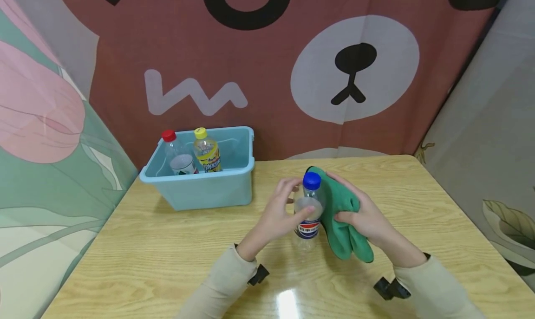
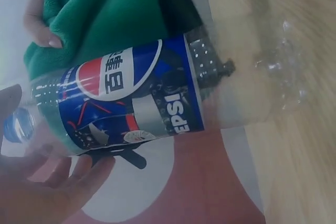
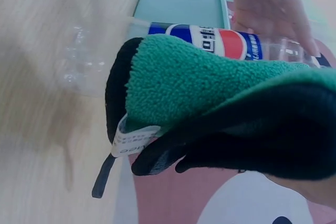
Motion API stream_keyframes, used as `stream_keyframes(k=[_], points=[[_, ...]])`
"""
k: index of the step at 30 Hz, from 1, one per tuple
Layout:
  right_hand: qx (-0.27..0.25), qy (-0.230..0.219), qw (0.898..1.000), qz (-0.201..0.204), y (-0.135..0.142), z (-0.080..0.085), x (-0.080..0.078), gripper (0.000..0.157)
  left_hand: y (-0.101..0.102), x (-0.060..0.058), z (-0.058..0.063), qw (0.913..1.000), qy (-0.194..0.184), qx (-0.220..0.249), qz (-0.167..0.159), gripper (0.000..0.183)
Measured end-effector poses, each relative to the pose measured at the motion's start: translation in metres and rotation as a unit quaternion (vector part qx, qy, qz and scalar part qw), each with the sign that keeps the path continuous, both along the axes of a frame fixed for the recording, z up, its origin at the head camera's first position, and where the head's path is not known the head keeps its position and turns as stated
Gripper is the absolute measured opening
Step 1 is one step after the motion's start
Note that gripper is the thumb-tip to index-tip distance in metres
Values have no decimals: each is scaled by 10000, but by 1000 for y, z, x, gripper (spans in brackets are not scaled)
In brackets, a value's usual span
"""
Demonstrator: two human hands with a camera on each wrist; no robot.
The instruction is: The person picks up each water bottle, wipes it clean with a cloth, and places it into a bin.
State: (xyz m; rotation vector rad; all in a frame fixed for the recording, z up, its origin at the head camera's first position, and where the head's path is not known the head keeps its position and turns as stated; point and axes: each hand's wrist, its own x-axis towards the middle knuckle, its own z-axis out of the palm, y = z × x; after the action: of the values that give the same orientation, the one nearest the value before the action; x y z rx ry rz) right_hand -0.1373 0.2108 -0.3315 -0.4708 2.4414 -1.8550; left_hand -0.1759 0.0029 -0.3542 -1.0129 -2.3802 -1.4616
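Observation:
A clear Pepsi bottle point(image 1: 308, 219) with a blue cap point(image 1: 311, 180) stands upright on the wooden table point(image 1: 167, 244), near the middle. My left hand point(image 1: 298, 200) grips it, thumb across the front and fingers behind. My right hand point(image 1: 355, 214) holds a folded green cloth point(image 1: 340, 207) pressed against the bottle's right side. The left wrist view shows the bottle's label point(image 2: 131, 98) up close, the green cloth point(image 2: 105, 14) behind it and my left hand point(image 2: 47, 192) below. In the right wrist view the cloth point(image 3: 210, 87) covers most of the bottle point(image 3: 226, 40).
A light blue plastic bin point(image 1: 209, 189) stands at the table's back left. In it stand a red-capped bottle point(image 1: 177, 156) and a yellow-capped bottle point(image 1: 206, 152). Patterned curtains close in the table at the back and on both sides.

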Motion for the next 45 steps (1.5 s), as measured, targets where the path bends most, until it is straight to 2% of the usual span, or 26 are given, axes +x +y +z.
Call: stream_keyframes(k=[5, 11, 14, 19, 23, 28, 36, 45], points=[[121, 54, 9998, -131, -1, 8, 1, 82, -1, 0, 0, 9998, 50, 166, 72, 58], [162, 35, 9997, -161, -5, 15, 2, 82, -4, 0, 2, 9994, -93, 319, -95, 48], [224, 71, 9996, -148, -8, 17, 1, 81, -5, 0, 2, 9994, -43, 308, -162, 46], [194, 74, 9998, -62, -14, 20, -1, 80, -5, -1, 2, 9995, 138, 283, -68, 45], [185, 77, 9998, -11, -16, 18, -3, 79, -5, 0, 1, 9991, 255, 350, -32, 43], [314, 84, 9994, 91, -14, 11, -5, 77, -4, 2, -1, 9986, 217, 480, -80, 45], [373, -50, 9988, 322, -12, 7, -8, 75, -4, 2, -1, 9989, 222, 396, -94, 44], [641, 282, 9966, 437, -11, 5, -9, 74, -6, 1, -2, 9990, 238, 364, -142, 44]])
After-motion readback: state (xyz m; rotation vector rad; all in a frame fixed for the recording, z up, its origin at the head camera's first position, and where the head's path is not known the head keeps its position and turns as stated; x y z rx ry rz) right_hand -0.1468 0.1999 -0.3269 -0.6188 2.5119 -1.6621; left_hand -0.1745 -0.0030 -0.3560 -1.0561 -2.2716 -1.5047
